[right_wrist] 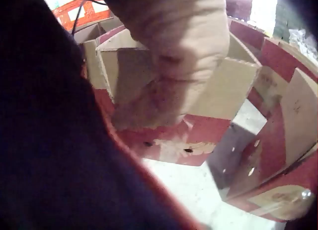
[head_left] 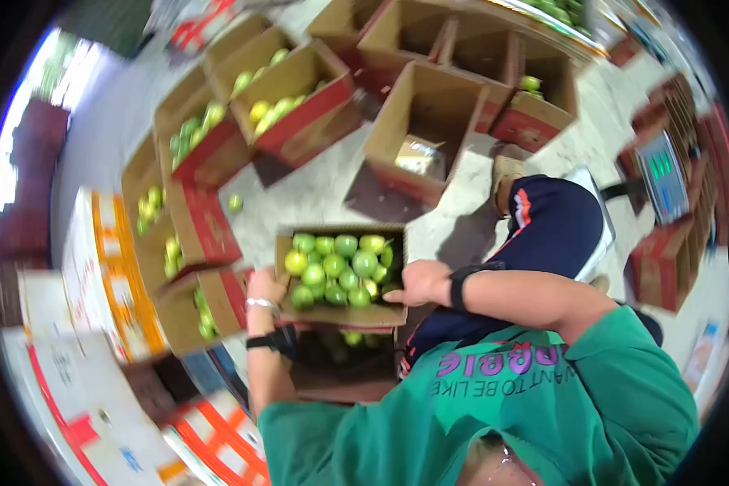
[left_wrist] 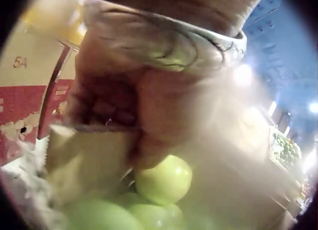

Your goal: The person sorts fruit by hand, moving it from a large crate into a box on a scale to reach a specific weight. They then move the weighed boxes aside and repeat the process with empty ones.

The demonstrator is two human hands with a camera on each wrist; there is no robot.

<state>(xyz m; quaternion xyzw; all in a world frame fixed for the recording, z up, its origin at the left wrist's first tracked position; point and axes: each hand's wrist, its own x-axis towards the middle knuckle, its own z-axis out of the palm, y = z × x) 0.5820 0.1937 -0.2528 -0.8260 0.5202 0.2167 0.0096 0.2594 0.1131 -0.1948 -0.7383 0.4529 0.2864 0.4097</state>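
A cardboard box (head_left: 344, 315) full of round green and yellowish fruit (head_left: 333, 265) is between the two hands in the head view. The left hand (head_left: 266, 290) grips its left wall; in the left wrist view the thumb hangs inside by a pale green fruit (left_wrist: 164, 180) and the fingers curl outside the cardboard. On the opposite side the right hand (head_left: 424, 281) holds the right wall, one finger reaching over the rim. The right wrist view shows this hand (right_wrist: 174, 66) from behind, its fingertips partly hidden.
Several open cartons (head_left: 300, 134) curve around the far and left sides, some with fruit. A loose fruit (head_left: 235, 202) lies on the floor. Another box (head_left: 340, 377) is close to the person. A scale display (head_left: 662, 176) stands at right, white foam boxes (head_left: 89, 405) at left.
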